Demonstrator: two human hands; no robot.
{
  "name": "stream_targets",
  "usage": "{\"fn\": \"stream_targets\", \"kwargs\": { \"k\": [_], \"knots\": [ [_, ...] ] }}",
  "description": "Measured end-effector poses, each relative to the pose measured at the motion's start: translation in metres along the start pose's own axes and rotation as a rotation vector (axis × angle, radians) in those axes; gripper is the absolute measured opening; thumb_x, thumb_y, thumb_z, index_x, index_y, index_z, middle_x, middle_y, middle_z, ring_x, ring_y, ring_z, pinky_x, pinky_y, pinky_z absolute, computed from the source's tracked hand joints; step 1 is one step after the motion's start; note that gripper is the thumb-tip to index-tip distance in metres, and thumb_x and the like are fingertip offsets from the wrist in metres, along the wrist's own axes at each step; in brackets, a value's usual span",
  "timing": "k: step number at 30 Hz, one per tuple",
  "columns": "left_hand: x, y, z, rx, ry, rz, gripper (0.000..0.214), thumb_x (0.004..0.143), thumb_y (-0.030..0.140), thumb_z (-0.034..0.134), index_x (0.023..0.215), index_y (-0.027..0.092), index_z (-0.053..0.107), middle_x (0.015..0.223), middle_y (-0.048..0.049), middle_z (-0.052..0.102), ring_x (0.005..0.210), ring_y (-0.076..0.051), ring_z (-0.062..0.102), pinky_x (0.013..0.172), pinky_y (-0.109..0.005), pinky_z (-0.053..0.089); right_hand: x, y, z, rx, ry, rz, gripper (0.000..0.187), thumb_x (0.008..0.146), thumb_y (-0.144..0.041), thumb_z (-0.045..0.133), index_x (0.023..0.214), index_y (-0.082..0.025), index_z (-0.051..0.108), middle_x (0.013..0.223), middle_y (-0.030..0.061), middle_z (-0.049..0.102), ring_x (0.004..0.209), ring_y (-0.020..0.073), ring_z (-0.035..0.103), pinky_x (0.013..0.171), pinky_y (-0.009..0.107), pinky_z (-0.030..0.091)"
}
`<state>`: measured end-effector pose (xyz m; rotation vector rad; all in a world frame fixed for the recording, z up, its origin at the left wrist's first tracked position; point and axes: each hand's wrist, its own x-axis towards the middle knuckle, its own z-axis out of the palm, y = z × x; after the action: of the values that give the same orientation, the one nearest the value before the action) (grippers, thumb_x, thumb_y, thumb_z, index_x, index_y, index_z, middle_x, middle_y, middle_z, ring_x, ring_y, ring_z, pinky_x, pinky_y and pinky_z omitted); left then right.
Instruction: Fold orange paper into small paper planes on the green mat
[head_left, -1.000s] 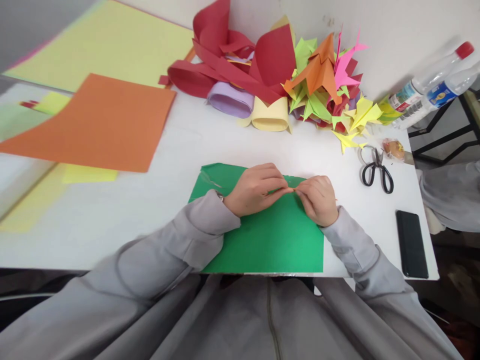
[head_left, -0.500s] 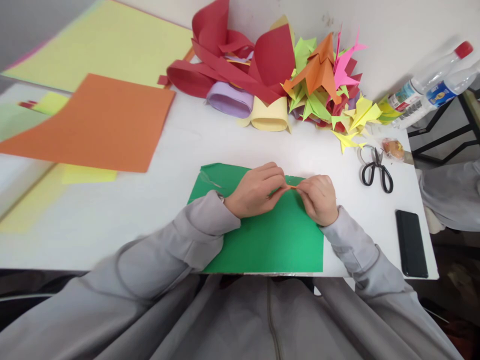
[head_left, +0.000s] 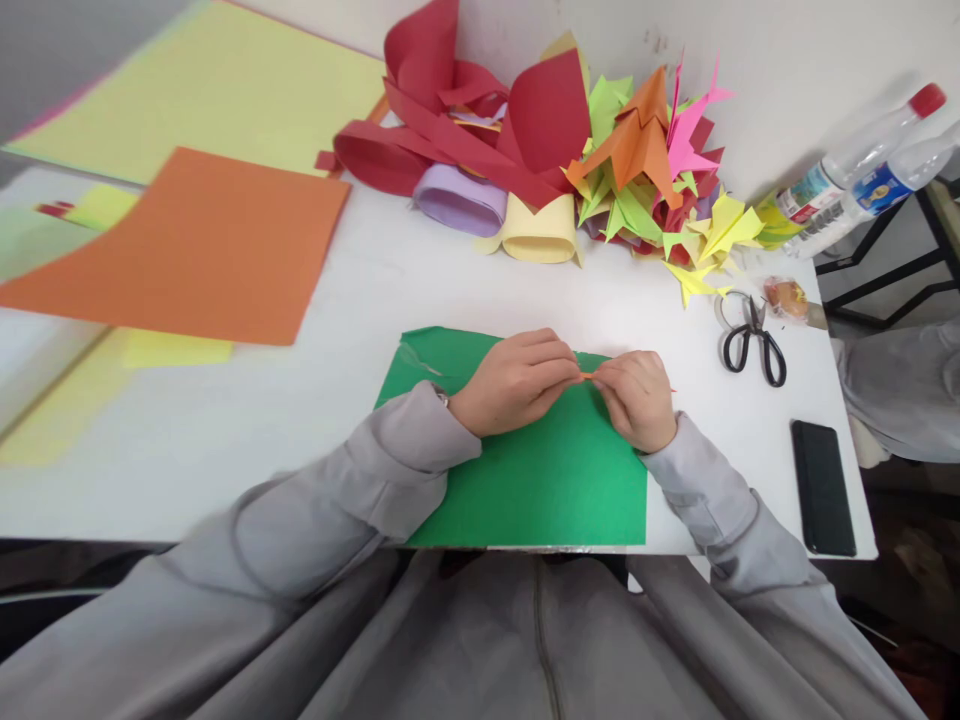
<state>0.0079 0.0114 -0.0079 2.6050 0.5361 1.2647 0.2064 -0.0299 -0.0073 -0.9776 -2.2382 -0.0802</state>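
The white table (head_left: 300, 400) reached out past every side of the green sheet (head_left: 540, 490) except the near one. Over the green sheet's far part, my left hand (head_left: 516, 385) and right hand (head_left: 637, 395) faced each other, each grip pinched on a slim orange piece (head_left: 587, 376), mostly hidden by my fingers. I judged that pulling too hard risked tearing it, uneven pressure could crease it crookedly, and a slack pinch could drop it onto the green sheet.

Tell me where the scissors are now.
In the head view, the scissors lie on the right side of the table, past the right hand, between the black phone and yellow paper shapes.
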Motion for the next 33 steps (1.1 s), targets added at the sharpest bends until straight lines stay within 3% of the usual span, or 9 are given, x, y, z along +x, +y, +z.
{"fn": "stream_targets", "kwargs": {
  "k": [12, 21, 27, 33],
  "knots": [
    [0.0016, 0.0017, -0.0034, -0.047, -0.009, -0.086, 0.015, 0.088, 0.020, 0.051, 0.076, 0.018, 0.059, 0.073, -0.0059, 0.064, 0.068, -0.016, 0.057, 0.062, -0.029, 0.048, -0.0001, -0.0001, -0.0016, 0.028, 0.003, 0.033, 0.012, 0.089, -0.015, 0.047, 0.091, -0.020, 0.058, 0.081, 0.0053, 0.066, 0.076, 0.0196, 0.057, 0.070, 0.036, 0.041],
    [-0.0027, 0.0014, 0.0013, -0.018, -0.050, -0.027, 0.015, 0.091, 0.018, 0.046, 0.083, 0.018, 0.059, 0.079, -0.0063, 0.065, 0.072, -0.015, 0.059, 0.066, -0.027, 0.050, 0.0015, -0.0009, -0.0013, 0.054, -0.051, -0.010, 0.013, 0.090, -0.017, 0.048, 0.094, -0.020, 0.060, 0.084, 0.0064, 0.066, 0.078, 0.0200, 0.056, 0.071, 0.037, 0.040],
    [-0.0012, 0.0012, -0.0006, 0.064, -0.043, -0.085, 0.021, 0.090, 0.028, 0.052, 0.072, 0.018, 0.054, 0.067, -0.0028, 0.059, 0.062, -0.014, 0.053, 0.058, -0.025, 0.045, -0.0005, -0.0002, 0.0004, 0.016, -0.031, -0.032, 0.015, 0.090, -0.014, 0.048, 0.092, -0.020, 0.061, 0.083, 0.0056, 0.067, 0.078, 0.0193, 0.056, 0.070, 0.036, 0.040],
    [0.0004, 0.0013, -0.0009, 0.023, -0.012, -0.071, 0.023, 0.089, 0.028, 0.054, 0.069, 0.019, 0.050, 0.065, -0.0013, 0.056, 0.060, -0.013, 0.050, 0.057, -0.025, 0.043, 0.0016, -0.0008, -0.0014, 0.001, 0.001, -0.050, 0.012, 0.089, -0.014, 0.050, 0.090, -0.020, 0.061, 0.081, 0.0054, 0.067, 0.076, 0.0192, 0.056, 0.068, 0.036, 0.041]
  ]
}}
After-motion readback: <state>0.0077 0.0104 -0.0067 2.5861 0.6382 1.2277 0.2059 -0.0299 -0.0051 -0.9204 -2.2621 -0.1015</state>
